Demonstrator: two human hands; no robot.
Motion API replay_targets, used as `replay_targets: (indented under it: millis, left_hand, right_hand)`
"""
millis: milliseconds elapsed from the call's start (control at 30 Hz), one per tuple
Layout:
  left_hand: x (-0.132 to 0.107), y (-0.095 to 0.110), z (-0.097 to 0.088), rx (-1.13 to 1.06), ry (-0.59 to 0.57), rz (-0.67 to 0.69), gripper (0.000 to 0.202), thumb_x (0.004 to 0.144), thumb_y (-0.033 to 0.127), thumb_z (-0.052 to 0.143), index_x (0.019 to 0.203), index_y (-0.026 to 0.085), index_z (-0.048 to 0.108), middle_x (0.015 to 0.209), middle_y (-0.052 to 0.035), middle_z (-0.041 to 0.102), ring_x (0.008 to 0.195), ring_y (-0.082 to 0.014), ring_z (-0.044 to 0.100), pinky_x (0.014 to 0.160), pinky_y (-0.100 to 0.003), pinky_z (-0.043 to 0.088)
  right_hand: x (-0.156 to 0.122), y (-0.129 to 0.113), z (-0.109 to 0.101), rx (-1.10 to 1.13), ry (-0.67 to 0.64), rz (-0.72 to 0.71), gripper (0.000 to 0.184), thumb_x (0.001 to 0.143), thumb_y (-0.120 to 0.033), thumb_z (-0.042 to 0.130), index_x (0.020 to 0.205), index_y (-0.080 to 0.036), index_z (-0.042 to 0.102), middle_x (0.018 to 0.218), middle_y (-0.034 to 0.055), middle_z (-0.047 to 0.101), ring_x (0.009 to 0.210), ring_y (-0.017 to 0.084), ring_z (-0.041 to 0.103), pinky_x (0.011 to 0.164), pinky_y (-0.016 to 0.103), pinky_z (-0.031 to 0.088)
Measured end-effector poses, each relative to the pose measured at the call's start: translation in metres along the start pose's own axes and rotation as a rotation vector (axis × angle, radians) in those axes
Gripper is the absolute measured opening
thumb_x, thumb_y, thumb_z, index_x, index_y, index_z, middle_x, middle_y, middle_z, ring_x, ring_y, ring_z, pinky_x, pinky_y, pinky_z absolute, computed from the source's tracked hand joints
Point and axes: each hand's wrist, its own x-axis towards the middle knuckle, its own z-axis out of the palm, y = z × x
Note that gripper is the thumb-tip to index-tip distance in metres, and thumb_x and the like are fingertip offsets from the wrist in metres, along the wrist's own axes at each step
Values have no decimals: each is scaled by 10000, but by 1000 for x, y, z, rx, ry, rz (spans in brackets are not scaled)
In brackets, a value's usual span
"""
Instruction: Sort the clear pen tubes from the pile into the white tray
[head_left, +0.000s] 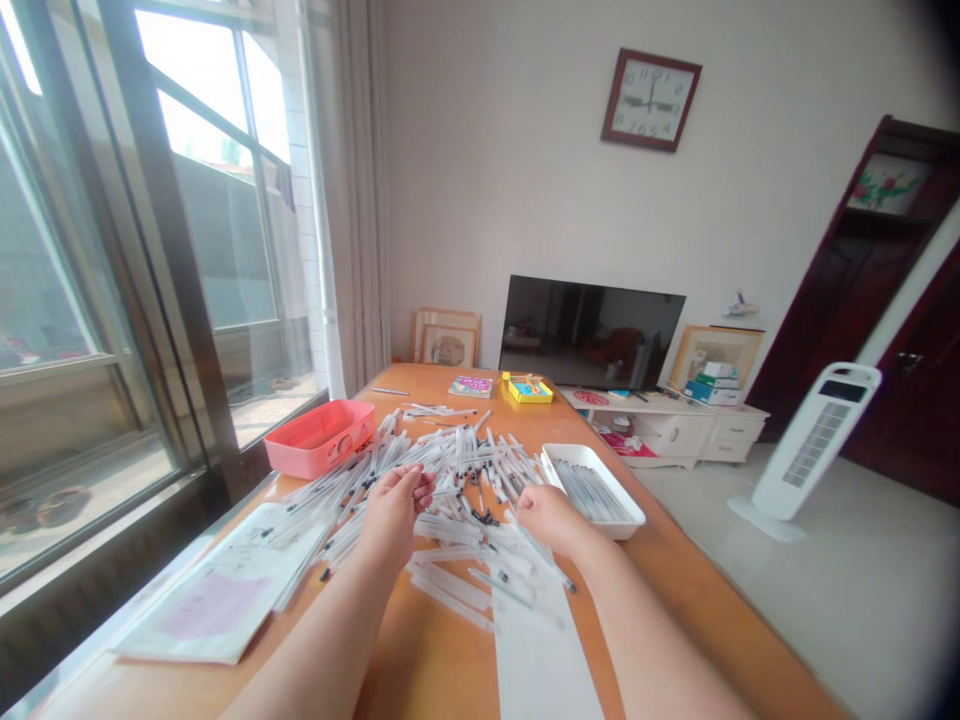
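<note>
A large loose heap of clear pens (450,465) with black ends spreads across the wooden table, in front of both hands. My left hand (396,508) is over the near left part of the heap, its fingers curled and thumb pressed in. Whatever it may pinch is too small to make out. To the right, my right hand (551,512) is closed beside the white tray. A clear pen (544,553) with a dark end slants down from its fingertips. Below it lies a strip of white paper (540,650) with a few pens on its upper part.
On the right, a white tray (636,516) holds a row of pens. A pink basket (300,455) stands at the left edge, with a printed sheet or bag (202,600) nearer me. Farther back are a yellow box (529,390) and a colourful booklet (471,386).
</note>
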Motion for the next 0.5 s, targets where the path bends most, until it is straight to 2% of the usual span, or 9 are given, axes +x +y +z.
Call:
replay_targets:
  millis: [100, 200, 300, 500]
  left_hand:
    - [0, 1, 2, -2, -19, 7, 337, 681, 350, 776, 898, 145, 619, 810, -73, 692, 682, -135, 632, 610, -246, 471]
    - [2, -1, 4, 16, -24, -11, 327, 675, 349, 768, 887, 148, 619, 810, -70, 697, 666, -133, 628, 629, -261, 481]
    - [5, -5, 3, 38, -10, -16, 323, 670, 346, 760, 885, 149, 624, 806, -71, 701, 664, -136, 631, 637, -268, 485]
    - [13, -3, 1, 10, 37, -9, 322, 662, 348, 756, 878, 154, 616, 802, -77, 705, 651, -140, 635, 607, -267, 486]
  right_hand:
    - [-3, 5, 0, -3, -21, -12, 51, 748, -196, 580, 731, -178, 625, 661, -18, 602, 596, 112, 483, 540, 224, 260]
    - [-2, 3, 2, -49, 70, 1, 90, 800, -214, 553, 766, -188, 632, 720, 6, 633, 658, 133, 528, 563, 230, 277]
    - [1, -6, 6, -146, 146, 11, 126, 850, -241, 537, 813, -193, 648, 774, 39, 661, 735, 162, 574, 602, 245, 299]
    - [11, -27, 16, -305, 134, 61, 120, 864, -238, 562, 847, -199, 675, 842, 87, 700, 817, 207, 622, 646, 274, 330]
